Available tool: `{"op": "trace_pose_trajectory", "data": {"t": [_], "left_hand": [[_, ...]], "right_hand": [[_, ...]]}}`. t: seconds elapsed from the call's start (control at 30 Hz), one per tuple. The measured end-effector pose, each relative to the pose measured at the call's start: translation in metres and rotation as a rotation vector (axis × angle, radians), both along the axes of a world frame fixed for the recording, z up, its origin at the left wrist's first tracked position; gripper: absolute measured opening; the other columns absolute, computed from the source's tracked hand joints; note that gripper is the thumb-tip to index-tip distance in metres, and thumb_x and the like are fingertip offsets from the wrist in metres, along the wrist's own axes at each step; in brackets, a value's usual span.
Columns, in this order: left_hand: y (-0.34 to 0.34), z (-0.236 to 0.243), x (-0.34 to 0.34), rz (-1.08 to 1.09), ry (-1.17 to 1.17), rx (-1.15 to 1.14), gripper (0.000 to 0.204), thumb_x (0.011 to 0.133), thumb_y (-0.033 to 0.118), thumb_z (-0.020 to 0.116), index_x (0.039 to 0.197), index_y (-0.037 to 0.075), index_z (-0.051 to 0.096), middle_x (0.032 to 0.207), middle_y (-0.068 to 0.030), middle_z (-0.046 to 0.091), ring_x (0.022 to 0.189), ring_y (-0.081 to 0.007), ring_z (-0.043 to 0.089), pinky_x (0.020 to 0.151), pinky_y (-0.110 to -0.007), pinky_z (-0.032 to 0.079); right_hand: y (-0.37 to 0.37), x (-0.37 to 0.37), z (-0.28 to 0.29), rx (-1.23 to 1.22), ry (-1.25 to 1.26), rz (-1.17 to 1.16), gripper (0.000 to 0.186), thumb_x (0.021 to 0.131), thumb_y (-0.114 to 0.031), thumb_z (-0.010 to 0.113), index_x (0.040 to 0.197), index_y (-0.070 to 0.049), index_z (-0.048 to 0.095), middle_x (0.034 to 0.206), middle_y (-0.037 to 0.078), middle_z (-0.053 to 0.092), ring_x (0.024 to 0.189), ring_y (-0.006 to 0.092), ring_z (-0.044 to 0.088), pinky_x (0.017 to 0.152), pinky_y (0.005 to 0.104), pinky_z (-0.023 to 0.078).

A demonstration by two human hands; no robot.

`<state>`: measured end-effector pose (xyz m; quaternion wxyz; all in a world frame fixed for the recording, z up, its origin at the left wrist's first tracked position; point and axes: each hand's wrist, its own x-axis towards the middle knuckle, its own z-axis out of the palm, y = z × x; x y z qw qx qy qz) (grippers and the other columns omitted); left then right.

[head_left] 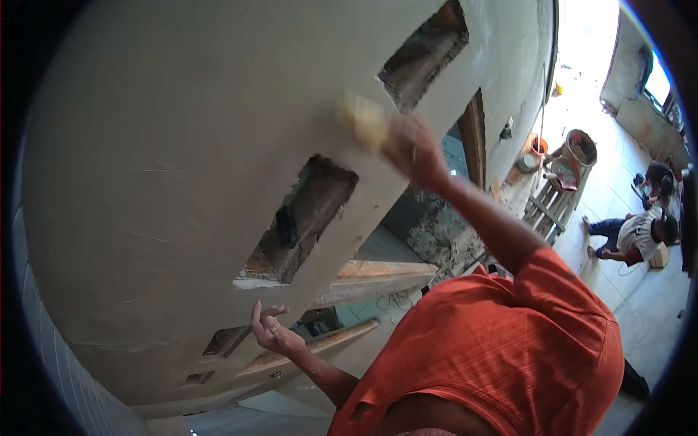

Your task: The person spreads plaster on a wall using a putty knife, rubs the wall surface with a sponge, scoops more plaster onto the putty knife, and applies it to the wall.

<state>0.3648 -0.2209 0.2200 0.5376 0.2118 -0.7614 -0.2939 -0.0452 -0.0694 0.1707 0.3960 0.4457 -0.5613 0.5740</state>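
My right hand (418,149) is raised against a grey plastered wall (196,109), closed around a pale yellow sponge (362,120) that is blurred by motion. The sponge lies between two rectangular recesses cut in the wall, an upper recess (425,54) and a lower recess (313,207). A dark object (286,227) sits inside the lower one. Below it, my left hand (273,334) hangs near the wall with its fingers spread and bent, holding nothing. Whether its fingertips touch the plaster I cannot tell.
Small recesses (227,341) sit low in the wall. Wooden beams (385,272) cross openings beside me. At right stand a bucket (582,147) on a wooden stand (549,207) and an orange bucket (539,144). Two people (640,229) are farther right on the tiled floor (618,192).
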Motion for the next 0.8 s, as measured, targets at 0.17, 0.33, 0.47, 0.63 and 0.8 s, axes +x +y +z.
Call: {"op": "trace_pose_trajectory", "data": {"t": [0.17, 0.33, 0.47, 0.63, 0.8], "left_hand": [[0.003, 0.001, -0.011, 0.006, 0.058, 0.052, 0.057, 0.096, 0.039, 0.052, 0.126, -0.010, 0.050, 0.077, -0.0133, 0.063, 0.069, -0.0192, 0.058, 0.069, -0.034, 0.049], [-0.002, -0.003, -0.021, 0.000, 0.015, 0.022, 0.056, 0.096, 0.038, 0.052, 0.126, -0.009, 0.049, 0.079, -0.0136, 0.063, 0.070, -0.0196, 0.058, 0.070, -0.035, 0.049], [-0.009, -0.003, -0.024, 0.005, 0.009, 0.054, 0.056, 0.097, 0.039, 0.051, 0.127, -0.007, 0.051, 0.079, -0.0097, 0.061, 0.070, -0.0188, 0.057, 0.071, -0.034, 0.048], [-0.011, -0.002, -0.028, 0.062, -0.068, -0.051, 0.057, 0.094, 0.041, 0.054, 0.120, -0.009, 0.054, 0.070, -0.0103, 0.060, 0.065, -0.0186, 0.059, 0.067, -0.033, 0.049], [0.004, 0.001, -0.047, -0.160, -0.025, -0.002, 0.055, 0.091, 0.039, 0.060, 0.119, -0.008, 0.055, 0.072, -0.0100, 0.062, 0.067, -0.0183, 0.061, 0.065, -0.033, 0.050]], "right_hand": [[-0.009, -0.051, 0.055, -0.137, -0.136, -0.162, 0.045, 0.079, -0.010, 0.074, 0.120, -0.005, 0.056, 0.115, 0.021, 0.056, 0.106, 0.0404, 0.053, 0.088, 0.0476, 0.046], [-0.003, 0.019, -0.144, 0.624, -0.263, 0.403, 0.039, 0.079, -0.006, 0.067, 0.117, -0.007, 0.060, 0.121, 0.016, 0.057, 0.116, 0.0381, 0.052, 0.097, 0.0465, 0.045], [0.028, 0.020, -0.090, 0.414, -0.238, 0.218, 0.045, 0.074, -0.003, 0.072, 0.117, -0.006, 0.058, 0.117, 0.015, 0.058, 0.110, 0.0372, 0.054, 0.092, 0.0454, 0.047], [-0.001, -0.036, 0.058, -0.146, -0.160, -0.077, 0.050, 0.074, -0.008, 0.077, 0.119, -0.006, 0.055, 0.115, 0.019, 0.054, 0.102, 0.0394, 0.053, 0.087, 0.0472, 0.046], [-0.005, 0.017, -0.105, 0.526, -0.203, 0.296, 0.028, 0.087, -0.014, 0.060, 0.112, -0.003, 0.063, 0.115, 0.017, 0.059, 0.120, 0.0377, 0.049, 0.109, 0.0509, 0.033]]}}
